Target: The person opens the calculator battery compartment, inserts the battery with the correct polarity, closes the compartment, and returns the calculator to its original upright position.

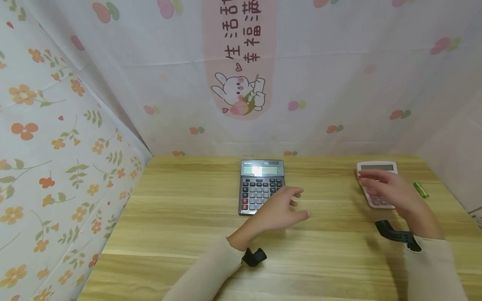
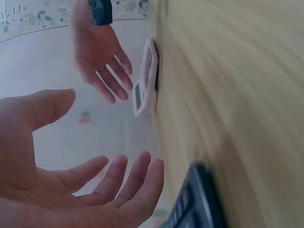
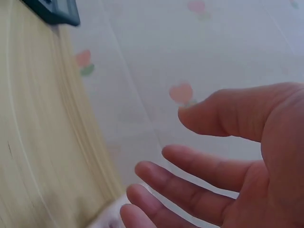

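Observation:
In the head view a dark grey calculator [image 1: 260, 190] lies on the wooden table, its display showing 0. My left hand [image 1: 280, 209] hovers over its lower right part, fingers loosely bent and thumb spread, holding nothing. Farther right lies a white and pink calculator [image 1: 376, 184]. Above it is my right hand [image 1: 395, 192], fingers relaxed and apart, also holding nothing; it hides part of the keys. To the right of that calculator lies a green battery [image 1: 421, 190]. The left wrist view shows both hands and an edge of the dark calculator [image 2: 194, 202].
The wooden table [image 1: 180, 234] ends at a white printed cloth [image 1: 320, 83] hanging behind it. A flower-patterned cloth [image 1: 56, 167] hangs along the left side. Each wrist wears a black strap [image 1: 254, 257].

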`<move>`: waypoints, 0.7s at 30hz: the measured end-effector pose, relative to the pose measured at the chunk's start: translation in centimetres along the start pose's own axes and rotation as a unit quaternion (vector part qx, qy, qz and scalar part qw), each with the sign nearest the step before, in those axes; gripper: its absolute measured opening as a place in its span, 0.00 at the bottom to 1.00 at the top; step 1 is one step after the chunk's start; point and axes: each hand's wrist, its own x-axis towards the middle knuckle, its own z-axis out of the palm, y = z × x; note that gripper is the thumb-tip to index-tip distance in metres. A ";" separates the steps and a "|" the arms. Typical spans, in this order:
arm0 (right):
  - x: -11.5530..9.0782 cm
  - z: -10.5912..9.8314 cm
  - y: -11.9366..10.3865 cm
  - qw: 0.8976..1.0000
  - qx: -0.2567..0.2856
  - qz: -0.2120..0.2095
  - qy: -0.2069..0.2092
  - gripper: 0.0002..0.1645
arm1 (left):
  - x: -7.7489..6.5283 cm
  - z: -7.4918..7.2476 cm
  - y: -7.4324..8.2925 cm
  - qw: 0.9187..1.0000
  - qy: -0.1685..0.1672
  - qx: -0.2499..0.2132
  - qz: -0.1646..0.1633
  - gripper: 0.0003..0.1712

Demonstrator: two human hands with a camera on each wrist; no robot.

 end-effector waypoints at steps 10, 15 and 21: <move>-1.2 -2.9 3.0 0.994 -0.013 0.075 0.073 0.44 | 3.6 3.5 1.5 0.992 -0.042 -0.106 -0.047 0.39; -1.8 -3.4 3.6 0.986 -0.016 0.113 0.119 0.46 | 5.1 4.8 2.5 0.988 -0.038 -0.129 -0.076 0.37; -1.9 -3.8 4.9 0.987 -0.008 0.113 0.114 0.47 | 6.8 6.2 3.7 0.976 -0.039 -0.181 -0.111 0.35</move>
